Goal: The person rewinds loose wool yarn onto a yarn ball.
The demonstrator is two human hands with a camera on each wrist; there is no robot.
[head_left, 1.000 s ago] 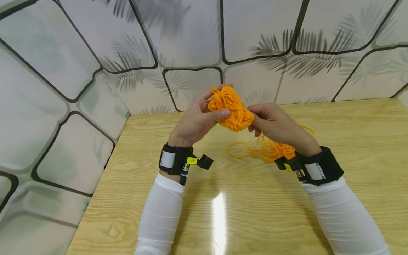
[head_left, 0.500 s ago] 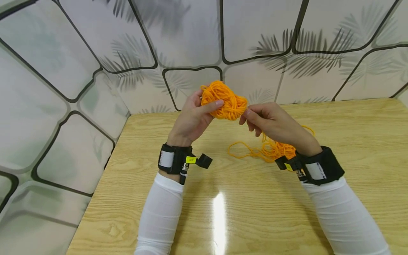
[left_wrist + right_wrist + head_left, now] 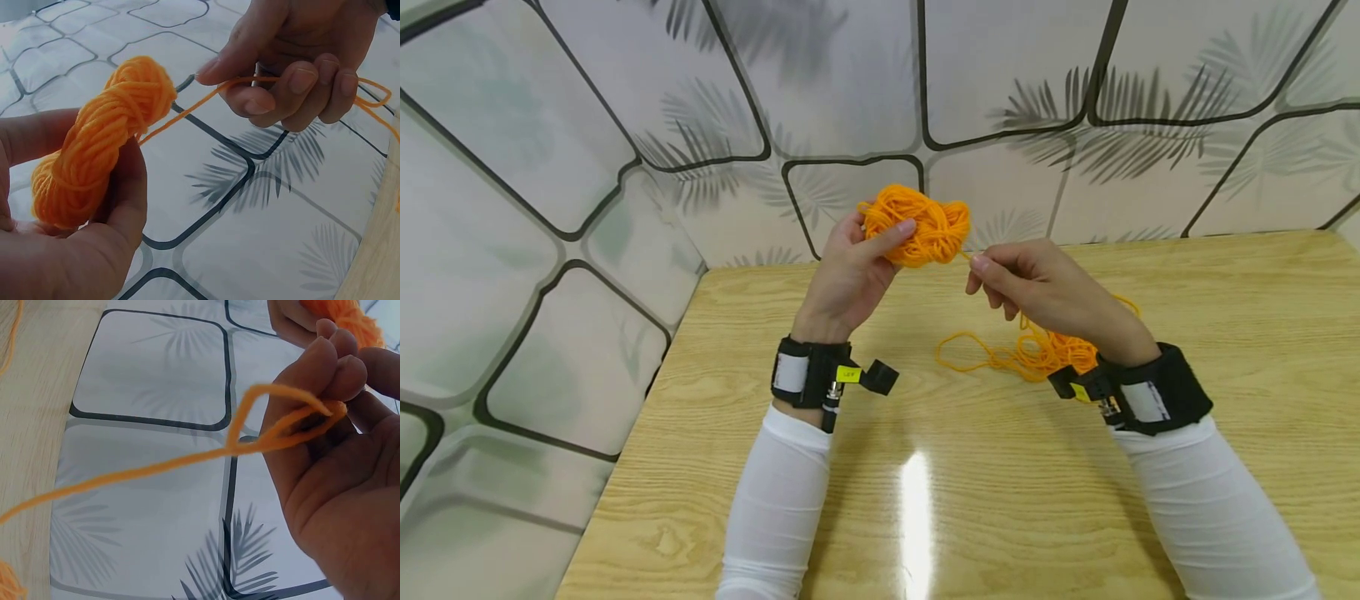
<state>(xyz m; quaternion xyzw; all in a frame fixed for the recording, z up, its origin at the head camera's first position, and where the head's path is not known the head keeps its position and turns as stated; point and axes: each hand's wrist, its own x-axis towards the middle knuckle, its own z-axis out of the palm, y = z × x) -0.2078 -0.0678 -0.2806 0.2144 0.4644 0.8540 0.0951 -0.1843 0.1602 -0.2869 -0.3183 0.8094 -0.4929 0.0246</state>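
In the head view, your left hand [image 3: 850, 279] is clamping the orange oblong bundle of wound yarn [image 3: 942, 229], thumb lying across its front, in front of the pale wall patterned with dark outlines and grey fronds [image 3: 850, 92]. Your right hand [image 3: 1037, 279] is pinching a thin orange yarn strand [image 3: 966, 256] running from the bundle. A loose, tangled orange yarn heap [image 3: 1033, 357] is lying on the light wood-grain table [image 3: 1000, 508], partly hidden by your right wrist. You are wearing black fabric wrist straps [image 3: 1180, 387]; the small yellow label [image 3: 848, 374] on the left one is carrying dark characters too small to read surely.

In the left wrist view, your left thumb and fingers are gripping the bundle from opposite sides, while the strand is stretching across to your curled right fingers.

In the right wrist view, the strand is forming a narrow loop [image 3: 294, 392] beside your right fingers and trailing towards the table.
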